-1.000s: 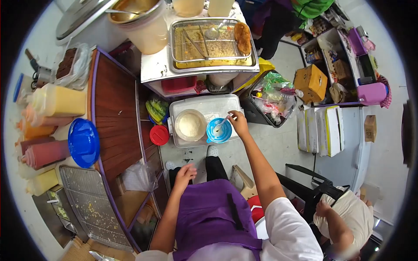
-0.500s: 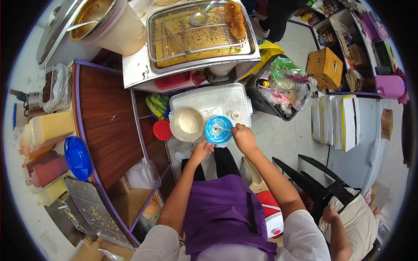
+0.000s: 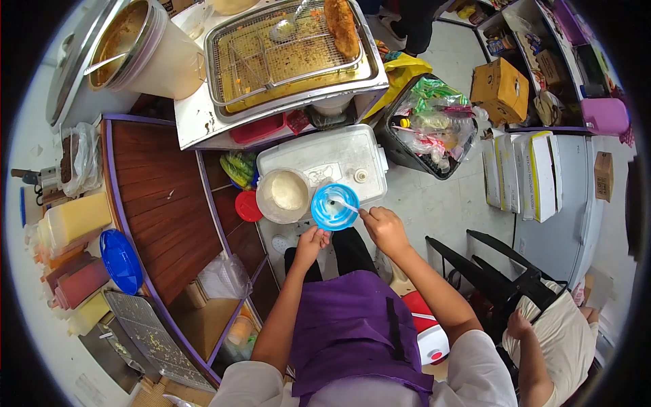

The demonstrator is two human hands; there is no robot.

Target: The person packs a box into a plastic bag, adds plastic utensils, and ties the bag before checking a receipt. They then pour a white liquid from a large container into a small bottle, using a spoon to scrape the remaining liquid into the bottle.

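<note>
A blue bowl (image 3: 327,222), its inside smeared with a white creamy substance, is tilted toward me over the near edge of a white lidded box (image 3: 347,144). My left hand (image 3: 313,243) is closed on the bowl's near left rim. In my right hand (image 3: 384,229) is the handle of a light-coloured spoon (image 3: 348,205), whose tip is down in the white substance. To the left of the bowl, a round translucent tub (image 3: 265,207) with pale off-white contents sits on the box. Further left is a red round lid (image 3: 248,206).
Beyond the box stands a counter with a wire-rack tray (image 3: 220,88) and a fried piece (image 3: 341,28). A full trash bin (image 3: 434,163) is at right, near a black chair (image 3: 485,271) and another person's arm (image 3: 532,359). A wooden cabinet (image 3: 159,197) flanks the left.
The spoon now points more toward the upper left inside the bowl, and my right hand has dropped slightly. My view has shifted a little, moving the surroundings left.
</note>
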